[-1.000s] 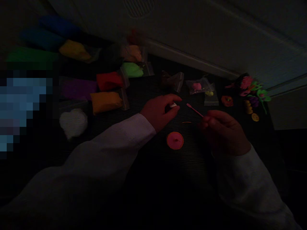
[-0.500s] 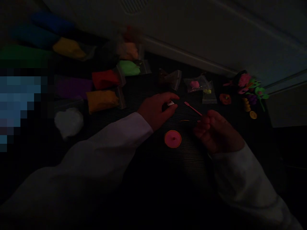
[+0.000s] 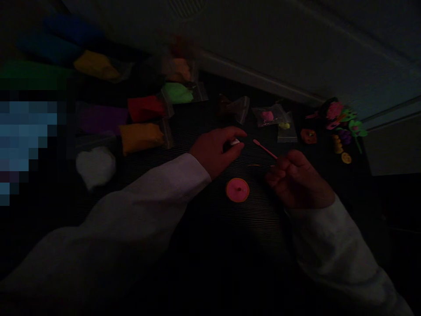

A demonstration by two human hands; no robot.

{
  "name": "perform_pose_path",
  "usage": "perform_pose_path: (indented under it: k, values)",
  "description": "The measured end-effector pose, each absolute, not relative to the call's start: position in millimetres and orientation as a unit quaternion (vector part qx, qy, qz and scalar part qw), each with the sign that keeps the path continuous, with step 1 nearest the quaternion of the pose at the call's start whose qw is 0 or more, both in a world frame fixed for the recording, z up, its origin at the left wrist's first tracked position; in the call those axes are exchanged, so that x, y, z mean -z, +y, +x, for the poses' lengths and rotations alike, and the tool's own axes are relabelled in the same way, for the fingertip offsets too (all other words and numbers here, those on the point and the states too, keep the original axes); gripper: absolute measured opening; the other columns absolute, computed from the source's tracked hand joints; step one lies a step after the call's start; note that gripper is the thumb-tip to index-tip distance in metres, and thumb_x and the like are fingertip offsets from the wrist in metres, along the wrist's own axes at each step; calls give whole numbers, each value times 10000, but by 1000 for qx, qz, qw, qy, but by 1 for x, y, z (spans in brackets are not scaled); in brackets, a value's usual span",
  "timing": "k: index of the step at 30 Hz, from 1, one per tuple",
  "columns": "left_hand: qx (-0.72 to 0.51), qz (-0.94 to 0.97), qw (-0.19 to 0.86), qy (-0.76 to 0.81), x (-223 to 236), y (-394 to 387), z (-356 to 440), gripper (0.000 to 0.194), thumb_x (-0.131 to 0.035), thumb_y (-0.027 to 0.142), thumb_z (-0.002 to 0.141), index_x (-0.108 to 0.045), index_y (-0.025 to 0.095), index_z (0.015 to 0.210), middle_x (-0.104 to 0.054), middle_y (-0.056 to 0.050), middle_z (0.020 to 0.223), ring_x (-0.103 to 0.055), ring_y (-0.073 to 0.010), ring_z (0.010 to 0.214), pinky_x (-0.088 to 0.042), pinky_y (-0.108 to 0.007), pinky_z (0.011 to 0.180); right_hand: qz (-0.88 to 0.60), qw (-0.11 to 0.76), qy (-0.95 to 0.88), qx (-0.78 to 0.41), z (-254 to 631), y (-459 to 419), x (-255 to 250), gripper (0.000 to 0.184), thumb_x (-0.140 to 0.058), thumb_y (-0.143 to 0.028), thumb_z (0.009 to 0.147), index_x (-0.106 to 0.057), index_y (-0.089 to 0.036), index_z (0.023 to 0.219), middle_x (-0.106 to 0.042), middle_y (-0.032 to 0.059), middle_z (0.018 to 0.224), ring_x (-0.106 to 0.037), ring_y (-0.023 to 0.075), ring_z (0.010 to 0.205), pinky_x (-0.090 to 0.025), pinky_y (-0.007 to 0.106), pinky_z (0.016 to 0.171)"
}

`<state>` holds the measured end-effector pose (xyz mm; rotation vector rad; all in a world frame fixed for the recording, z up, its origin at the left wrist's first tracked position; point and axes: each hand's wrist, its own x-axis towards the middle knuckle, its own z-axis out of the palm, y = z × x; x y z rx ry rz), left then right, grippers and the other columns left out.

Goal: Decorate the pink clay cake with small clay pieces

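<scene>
My left hand (image 3: 219,149) rests on the dark table, thumb and forefinger curved and apart. A small white piece (image 3: 234,141) shows in the gap between them; whether the hand touches it is unclear. My right hand (image 3: 297,177) is closed, its fingertips pressed together, and what they hold is hidden. Behind those fingers runs a thin pink stick tool (image 3: 263,148) with a flattened end; I cannot tell whether it is gripped. Between the hands lie a thin orange strand (image 3: 253,165) and, nearer me, a pink disc (image 3: 237,190) with an orange rim and a small knob in the centre.
At the left are bags of coloured clay, including white (image 3: 95,166), orange (image 3: 142,138), red (image 3: 146,108) and light green (image 3: 177,93). Small bags of pink (image 3: 267,116) and yellow clay (image 3: 284,126) lie beyond my hands. Clay flowers (image 3: 345,116) are at far right. The scene is very dark.
Both hands keep nearly the same pose and place. The whole view has shifted very slightly; nothing is visibly picked up or put down.
</scene>
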<state>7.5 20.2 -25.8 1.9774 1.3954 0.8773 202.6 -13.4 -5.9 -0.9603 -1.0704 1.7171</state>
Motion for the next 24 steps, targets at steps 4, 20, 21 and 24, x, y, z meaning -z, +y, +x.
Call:
perform_pose_path:
  k: [4, 20, 21, 24]
  values:
    - [-326, 739, 276, 521, 25, 19, 7, 298, -518, 273, 774, -605, 182, 1045, -635, 6, 814, -561, -111, 732, -412, -236, 682, -413, 422, -467, -658, 205, -12, 7, 141, -621, -306, 738, -634, -404, 839, -660, -103, 733, -635, 72, 664, -553, 220, 630]
    - [-331, 736, 282, 518, 24, 19, 8, 295, -522, 261, 774, -611, 170, 1039, -636, -4, 820, -562, -115, 737, -414, -242, 687, -439, 420, -464, -645, 203, -13, 4, 152, -646, -327, 708, -630, -401, 839, -686, -118, 743, -652, 72, 648, -558, 226, 633]
    - [-329, 737, 281, 518, 24, 19, 8, 294, -520, 263, 774, -611, 172, 1039, -636, -3, 818, -562, -115, 738, -415, -242, 686, -438, 417, -459, -651, 203, -13, 3, 157, -647, -318, 707, -632, -402, 839, -689, -123, 753, -654, 68, 655, -558, 219, 636]
    - [-327, 738, 279, 520, 24, 19, 8, 295, -518, 268, 774, -609, 176, 1040, -637, 1, 816, -563, -114, 738, -416, -241, 684, -430, 418, -436, -671, 203, -13, 2, 169, -648, -291, 711, -639, -396, 843, -694, -131, 766, -655, 55, 659, -553, 192, 632]
